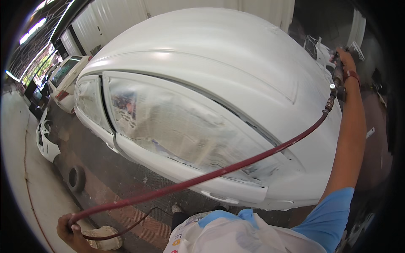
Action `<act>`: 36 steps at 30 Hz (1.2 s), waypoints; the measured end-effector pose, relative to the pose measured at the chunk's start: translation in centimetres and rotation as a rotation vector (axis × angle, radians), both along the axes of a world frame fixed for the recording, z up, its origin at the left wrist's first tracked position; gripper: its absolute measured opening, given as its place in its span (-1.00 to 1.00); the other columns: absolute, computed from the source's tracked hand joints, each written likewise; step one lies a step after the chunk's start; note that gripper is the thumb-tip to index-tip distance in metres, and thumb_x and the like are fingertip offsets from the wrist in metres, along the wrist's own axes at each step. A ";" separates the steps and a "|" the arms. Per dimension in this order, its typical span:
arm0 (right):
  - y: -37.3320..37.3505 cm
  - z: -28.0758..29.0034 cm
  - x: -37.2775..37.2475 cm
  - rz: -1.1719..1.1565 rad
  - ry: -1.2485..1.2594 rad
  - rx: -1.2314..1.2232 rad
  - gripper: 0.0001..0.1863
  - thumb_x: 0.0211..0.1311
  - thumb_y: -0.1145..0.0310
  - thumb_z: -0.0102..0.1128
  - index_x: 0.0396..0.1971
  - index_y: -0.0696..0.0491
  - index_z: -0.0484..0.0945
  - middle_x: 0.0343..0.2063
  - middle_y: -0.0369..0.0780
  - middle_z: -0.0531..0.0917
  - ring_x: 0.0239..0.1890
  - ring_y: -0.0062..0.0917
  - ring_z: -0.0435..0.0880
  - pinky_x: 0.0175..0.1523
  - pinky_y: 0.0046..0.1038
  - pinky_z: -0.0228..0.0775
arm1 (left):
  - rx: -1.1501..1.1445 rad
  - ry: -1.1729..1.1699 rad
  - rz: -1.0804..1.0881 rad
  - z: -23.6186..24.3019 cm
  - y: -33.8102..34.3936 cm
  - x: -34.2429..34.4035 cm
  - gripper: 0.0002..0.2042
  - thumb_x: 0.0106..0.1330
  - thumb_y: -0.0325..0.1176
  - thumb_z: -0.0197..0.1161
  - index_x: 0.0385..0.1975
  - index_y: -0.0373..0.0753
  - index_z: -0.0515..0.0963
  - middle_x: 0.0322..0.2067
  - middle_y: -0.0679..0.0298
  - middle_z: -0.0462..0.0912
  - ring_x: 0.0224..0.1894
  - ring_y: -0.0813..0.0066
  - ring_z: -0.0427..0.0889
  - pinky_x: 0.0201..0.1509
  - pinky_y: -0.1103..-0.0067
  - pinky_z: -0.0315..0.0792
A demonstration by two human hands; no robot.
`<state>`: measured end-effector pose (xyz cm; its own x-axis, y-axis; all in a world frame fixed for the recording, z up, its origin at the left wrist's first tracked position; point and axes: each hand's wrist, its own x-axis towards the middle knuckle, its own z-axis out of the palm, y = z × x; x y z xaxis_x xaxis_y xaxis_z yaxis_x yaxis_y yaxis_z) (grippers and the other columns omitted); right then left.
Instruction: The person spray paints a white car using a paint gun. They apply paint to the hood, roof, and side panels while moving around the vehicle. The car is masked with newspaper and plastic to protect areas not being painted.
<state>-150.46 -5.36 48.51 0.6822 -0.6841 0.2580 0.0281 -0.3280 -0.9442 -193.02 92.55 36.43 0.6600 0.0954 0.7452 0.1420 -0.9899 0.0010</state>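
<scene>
A large white car body (228, 46) fills the middle, its side windows covered with paint-dusted masking paper (181, 126). At the far right, with the arm stretched out past the car's roof, my right hand (347, 61) is closed round a spray gun (338, 75); the gun's front is hard to make out. A dark red air hose (211, 173) runs from its fitting down across the car's side without sagging much. My left hand (71, 236), low at the left, grips this hose and holds it away from the door. Part of the left hand is cut by the dark rim.
Beside the left wall lie a tyre (76, 178) and a loose white car panel (47, 141). A pale bucket-like container (103, 238) stands near my left hand, the hose's lower run passing it. Another white car (65, 82) is parked behind. White parts (322, 52) stand beyond my right hand.
</scene>
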 end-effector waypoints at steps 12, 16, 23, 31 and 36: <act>17.7 3.6 6.6 -0.212 0.058 -0.117 -0.58 0.31 0.20 0.07 -0.42 0.33 0.61 -0.55 -0.03 0.70 -0.60 -0.30 0.73 -0.48 -0.25 0.56 | -0.559 0.045 -0.162 0.2 18.3 4.2 -0.54 0.37 0.03 0.36 -0.22 -0.36 0.73 -0.28 0.04 0.77 -0.25 0.07 0.73 -0.14 0.27 0.56; 30.5 5.4 10.9 -0.110 -0.024 -0.232 -0.65 0.36 0.23 0.09 -0.43 0.26 0.58 -0.59 -0.10 0.65 -0.64 -0.34 0.68 -0.55 -0.33 0.51 | -0.674 0.045 -0.159 0.3 25.8 5.9 -0.52 0.32 0.06 0.41 -0.22 -0.36 0.73 -0.27 0.08 0.78 -0.23 0.15 0.72 -0.12 0.29 0.55; 52.7 8.0 21.6 0.087 -0.107 -0.185 -0.71 0.40 0.25 0.17 -0.36 0.20 0.61 -0.56 -0.16 0.66 -0.62 -0.41 0.67 -0.57 -0.42 0.49 | -0.752 -0.003 -0.056 -1.0 36.6 8.9 -0.67 0.30 -0.13 0.40 -0.27 -0.36 0.70 -0.29 0.09 0.77 -0.23 0.16 0.72 -0.13 0.29 0.54; 72.5 8.9 37.7 0.208 -0.050 -0.206 -0.73 0.38 0.27 0.17 -0.34 0.20 0.64 -0.54 -0.19 0.68 -0.61 -0.43 0.67 -0.56 -0.43 0.49 | -0.365 -0.020 0.232 -2.4 47.8 12.7 -0.69 0.41 -0.20 0.25 -0.21 -0.39 0.69 -0.24 0.03 0.76 -0.20 0.04 0.72 -0.09 0.27 0.57; 84.0 9.3 47.4 0.281 -0.056 -0.175 -0.74 0.39 0.26 0.19 -0.29 0.20 0.60 -0.55 -0.19 0.66 -0.62 -0.43 0.65 -0.58 -0.44 0.47 | -0.476 0.002 0.223 -1.5 53.0 15.7 -0.66 0.44 -0.15 0.25 -0.20 -0.39 0.69 -0.20 0.01 0.75 -0.18 0.08 0.71 -0.06 0.24 0.56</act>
